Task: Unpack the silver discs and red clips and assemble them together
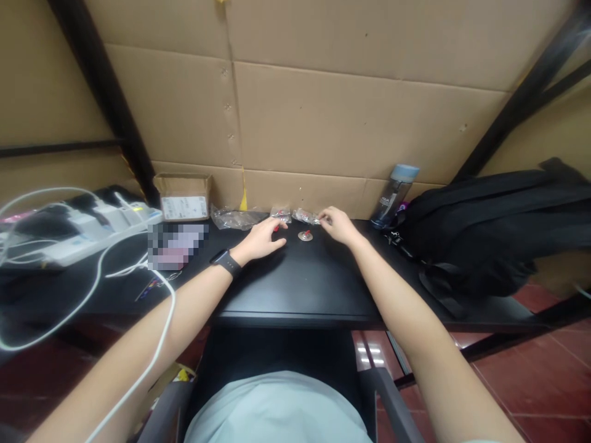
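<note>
My left hand [261,240] rests on the black desk [295,289], fingers curled around a small red-tipped part that I cannot make out clearly. A black watch sits on that wrist. My right hand [336,224] reaches toward the back of the desk, its fingertips pinching a small clear plastic bag [305,216]. Between the two hands lies a small round metal piece with a red centre [305,235]. Another small clear bag [281,213] lies just behind my left hand.
A larger crumpled clear bag [235,218] and a small cardboard box [183,197] stand at the back left. A white power strip [69,234] with white cables fills the left. A water bottle [394,195] and black backpack [494,227] occupy the right. Cardboard walls the back.
</note>
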A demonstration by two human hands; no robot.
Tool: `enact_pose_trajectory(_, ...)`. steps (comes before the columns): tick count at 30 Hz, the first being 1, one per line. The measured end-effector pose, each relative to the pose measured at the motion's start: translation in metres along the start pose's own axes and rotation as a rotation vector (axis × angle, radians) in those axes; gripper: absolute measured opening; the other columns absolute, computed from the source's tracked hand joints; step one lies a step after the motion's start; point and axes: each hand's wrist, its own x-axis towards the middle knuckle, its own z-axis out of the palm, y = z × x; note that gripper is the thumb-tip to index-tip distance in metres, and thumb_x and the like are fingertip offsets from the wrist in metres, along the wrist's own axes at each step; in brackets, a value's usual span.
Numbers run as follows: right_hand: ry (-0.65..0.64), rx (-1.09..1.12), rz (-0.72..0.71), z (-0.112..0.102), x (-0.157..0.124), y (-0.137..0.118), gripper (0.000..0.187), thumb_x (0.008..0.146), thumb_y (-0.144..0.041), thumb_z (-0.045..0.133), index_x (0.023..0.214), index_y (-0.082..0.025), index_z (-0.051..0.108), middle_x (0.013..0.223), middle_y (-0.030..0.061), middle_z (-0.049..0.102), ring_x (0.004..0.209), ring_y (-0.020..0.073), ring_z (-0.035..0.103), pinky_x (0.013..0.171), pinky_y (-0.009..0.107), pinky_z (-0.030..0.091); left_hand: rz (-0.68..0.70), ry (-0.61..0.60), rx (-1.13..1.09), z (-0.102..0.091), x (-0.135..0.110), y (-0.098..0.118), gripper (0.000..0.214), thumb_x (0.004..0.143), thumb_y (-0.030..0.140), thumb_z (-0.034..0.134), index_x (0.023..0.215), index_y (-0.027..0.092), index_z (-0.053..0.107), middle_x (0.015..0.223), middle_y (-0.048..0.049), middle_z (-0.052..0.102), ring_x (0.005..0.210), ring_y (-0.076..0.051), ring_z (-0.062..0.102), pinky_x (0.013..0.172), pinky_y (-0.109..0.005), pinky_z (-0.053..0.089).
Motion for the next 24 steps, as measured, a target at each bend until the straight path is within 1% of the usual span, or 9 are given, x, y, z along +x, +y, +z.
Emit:
enact_pose_trajectory(2, -0.109, 0.002, 0.055, -0.018, -0.007, 0.018, 0.021, 0.085, -0.019, 0.068, 0.106, -0.019, 0.074, 0.107, 0.0090, 0.073, 0.095, 0.0232, 0.067, 0.091, 0.036, 0.052, -0.029, 0.022, 0.033, -0.005, 0.001, -0.005, 0.031, 0.084, 0.031, 0.065, 0.114, 0.021, 0.063, 0.117, -0.0078, 0.066, 0.106, -0.025, 0.065, 0.099, -0.042, 0.050)
enact_pose_trajectory(4, -0.280, 0.029, 0.142, -0.031, -0.015, 0.038, 0.038, 0.078, -0.023, 0.077, 0.115, -0.020, 0.073, 0.115, 0.0085, 0.074, 0.100, 0.0251, 0.069, 0.091, 0.035, 0.053, -0.056, 0.040, 0.071, -0.009, 0.001, -0.012, 0.031, 0.084, 0.032, 0.065, 0.113, 0.021, 0.063, 0.116, -0.0079, 0.066, 0.107, -0.026, 0.064, 0.100, -0.043, 0.050)
enact_pose_trajectory(5, -0.346, 0.041, 0.181, -0.034, -0.019, 0.047, 0.044, 0.074, -0.025, 0.081, 0.118, -0.020, 0.072, 0.116, 0.0085, 0.075, 0.102, 0.0259, 0.070, 0.090, 0.035, 0.054, -0.067, 0.047, 0.087, -0.011, 0.002, -0.015, 0.031, 0.084, 0.032, 0.064, 0.113, 0.021, 0.064, 0.116, -0.0079, 0.066, 0.108, -0.026, 0.064, 0.100, -0.043, 0.049)
enact_pose_trajectory(7, -0.425, 0.087, 0.218, -0.035, -0.024, 0.062, 0.050, 0.071, -0.023, 0.083, 0.120, -0.019, 0.071, 0.115, 0.0090, 0.076, 0.101, 0.0252, 0.071, 0.091, 0.035, 0.055, -0.086, 0.059, 0.107, -0.013, 0.002, -0.021, 0.031, 0.084, 0.032, 0.064, 0.113, 0.022, 0.064, 0.115, -0.0079, 0.067, 0.108, -0.027, 0.065, 0.100, -0.042, 0.049)
enact_pose_trajectory(9, -0.450, 0.150, 0.231, -0.032, -0.025, 0.071, 0.049, 0.071, -0.021, 0.082, 0.119, -0.018, 0.070, 0.113, 0.0091, 0.077, 0.099, 0.0236, 0.072, 0.091, 0.033, 0.056, -0.092, 0.070, 0.119, -0.015, 0.002, -0.026, 0.029, 0.084, 0.032, 0.064, 0.112, 0.022, 0.065, 0.115, -0.0077, 0.068, 0.109, -0.027, 0.065, 0.100, -0.042, 0.049)
enact_pose_trajectory(12, -0.448, 0.190, 0.240, -0.026, -0.023, 0.078, 0.046, 0.071, -0.020, 0.081, 0.116, -0.018, 0.071, 0.111, 0.0090, 0.078, 0.097, 0.0226, 0.073, 0.091, 0.032, 0.057, -0.091, 0.074, 0.125, -0.016, 0.002, -0.028, 0.029, 0.084, 0.032, 0.064, 0.111, 0.021, 0.065, 0.115, -0.0079, 0.068, 0.109, -0.027, 0.065, 0.100, -0.041, 0.049)
enact_pose_trajectory(19, -0.446, 0.229, 0.233, -0.027, -0.023, 0.080, 0.042, 0.070, -0.018, 0.080, 0.111, -0.017, 0.072, 0.108, 0.0091, 0.078, 0.096, 0.0226, 0.073, 0.090, 0.032, 0.057, -0.105, 0.050, 0.128, -0.015, 0.002, -0.028, 0.030, 0.084, 0.033, 0.064, 0.112, 0.022, 0.065, 0.116, -0.0076, 0.069, 0.109, -0.027, 0.065, 0.100, -0.041, 0.049)
enact_pose_trajectory(24, -0.435, 0.249, 0.203, -0.031, -0.023, 0.078, 0.032, 0.068, -0.020, 0.081, 0.099, -0.018, 0.073, 0.101, 0.0067, 0.079, 0.092, 0.0211, 0.073, 0.087, 0.031, 0.057, -0.120, 0.058, 0.115, -0.016, 0.003, -0.025, 0.027, 0.088, 0.037, 0.061, 0.109, 0.022, 0.065, 0.114, -0.0073, 0.069, 0.108, -0.026, 0.065, 0.099, -0.040, 0.049)
